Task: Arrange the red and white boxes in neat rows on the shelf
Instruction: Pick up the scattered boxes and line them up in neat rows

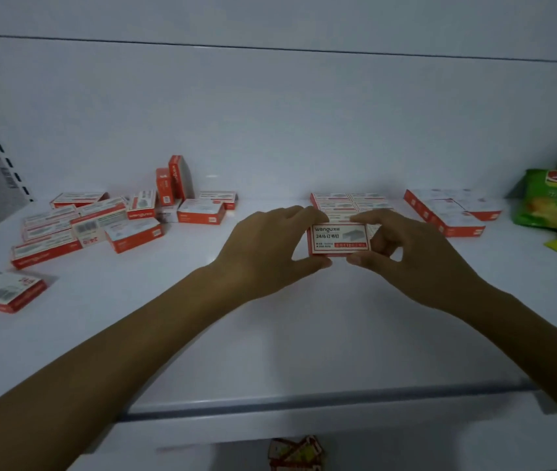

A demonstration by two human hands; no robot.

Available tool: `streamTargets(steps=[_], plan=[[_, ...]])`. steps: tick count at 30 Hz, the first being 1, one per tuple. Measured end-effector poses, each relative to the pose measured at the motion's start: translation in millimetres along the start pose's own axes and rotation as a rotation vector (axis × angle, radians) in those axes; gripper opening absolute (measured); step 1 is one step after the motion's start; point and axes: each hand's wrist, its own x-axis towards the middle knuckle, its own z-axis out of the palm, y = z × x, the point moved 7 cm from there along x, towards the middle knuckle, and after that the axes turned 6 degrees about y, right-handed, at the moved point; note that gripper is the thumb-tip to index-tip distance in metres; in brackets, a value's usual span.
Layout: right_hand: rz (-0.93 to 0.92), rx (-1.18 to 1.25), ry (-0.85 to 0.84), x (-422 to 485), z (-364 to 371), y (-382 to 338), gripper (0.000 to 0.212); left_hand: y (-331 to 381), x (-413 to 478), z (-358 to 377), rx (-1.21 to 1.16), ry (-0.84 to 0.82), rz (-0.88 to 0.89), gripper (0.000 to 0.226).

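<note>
I am holding one red and white staple box (338,239) at the centre of the frame, printed face up, just in front of the arranged block of boxes (348,202) lying flat toward the back of the white shelf (270,334). I cannot tell whether it is resting on the shelf. My left hand (263,253) is pinching the box's left end, thumb at the near edge and fingers curled over the far edge; my right hand (406,253) is gripping the right end likewise. I am judging the box to be a small, stiff cardboard carton, compact and fairly dense for its size, with smooth faces likely to slide on the glossy shelf. Hold it by the two short ends, lightly, since corners may crush. A jumbled pile of boxes (100,219) is waiting at the left, a second block (447,212) at the right.
</note>
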Motion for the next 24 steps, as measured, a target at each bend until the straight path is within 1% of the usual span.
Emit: streamTargets(steps=[5, 10, 13, 17, 22, 24], plan=[[0.013, 0.015, -0.065, 2, -5, 36, 0.046, 16, 16, 23, 0.003, 0.024, 0.024, 0.058], [0.008, 0.033, -0.138, 6, 0, 57, 0.043, 7, 19, 46, -0.022, -0.017, -0.016, 0.079], [-0.006, -0.007, -0.174, 9, 6, 63, 0.045, 0, 15, 59, -0.046, -0.067, -0.035, 0.085], [0.002, -0.041, -0.244, 12, 12, 68, 0.05, -10, 11, 67, -0.111, -0.081, -0.111, 0.078], [-0.025, -0.07, -0.254, 12, 10, 69, 0.042, -9, 11, 67, -0.116, -0.081, -0.1, 0.072], [-0.026, -0.072, -0.26, 12, 12, 68, 0.042, -9, 10, 67, -0.124, -0.079, -0.098, 0.07]])
